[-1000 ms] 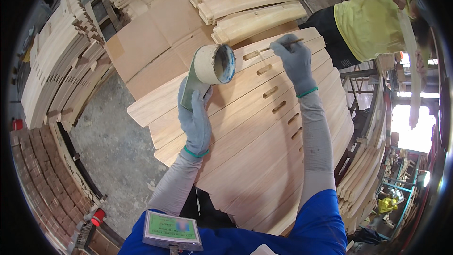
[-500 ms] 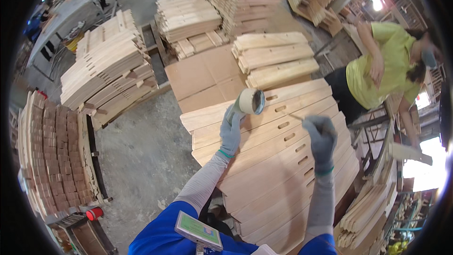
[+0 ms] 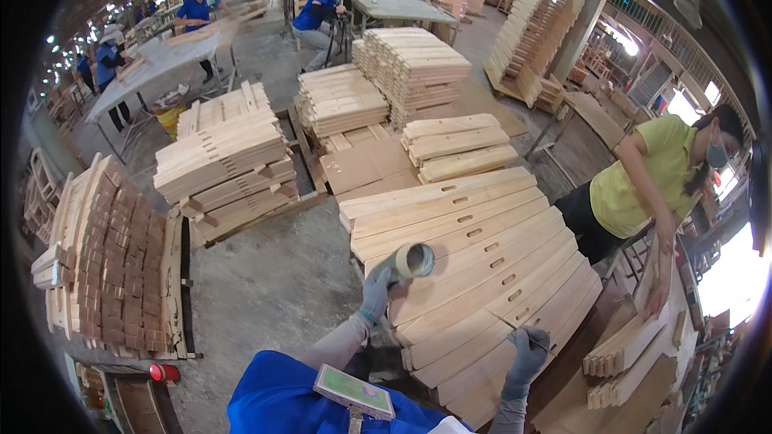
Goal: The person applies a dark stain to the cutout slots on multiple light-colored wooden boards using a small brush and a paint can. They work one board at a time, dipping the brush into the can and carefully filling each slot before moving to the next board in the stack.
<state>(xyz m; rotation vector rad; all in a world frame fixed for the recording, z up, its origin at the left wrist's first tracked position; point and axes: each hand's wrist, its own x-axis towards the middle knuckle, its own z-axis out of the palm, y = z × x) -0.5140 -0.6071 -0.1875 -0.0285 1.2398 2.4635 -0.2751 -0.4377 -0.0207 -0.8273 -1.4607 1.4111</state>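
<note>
My left hand [image 3: 375,296], in a grey glove, is closed around a tilted round cup [image 3: 400,264] with a pale rim band; its mouth faces right and its contents cannot be made out. The cup is above a row of pale wooden boards [image 3: 438,277] laid side by side, several with a short oval slot. My right hand [image 3: 528,354], gloved alike, pinches a thin stick-like tool [image 3: 502,320], perhaps a fine brush. Its tip points up and left, over the slots of the nearer boards; whether it touches wood I cannot tell.
Beyond the boards lie shorter wooden pieces [image 3: 458,149] on cardboard [image 3: 366,167]. Board stacks stand left [image 3: 225,145] and far left [image 3: 112,273]. A co-worker in a yellow-green shirt [image 3: 643,165] handles wooden pieces [image 3: 627,350] at right. People in blue work behind.
The view has tilted up, showing more of the workshop. My right hand has moved toward the nearer boards with the tool; my left still holds the cup. The co-worker now reaches down to the wooden pieces.
</note>
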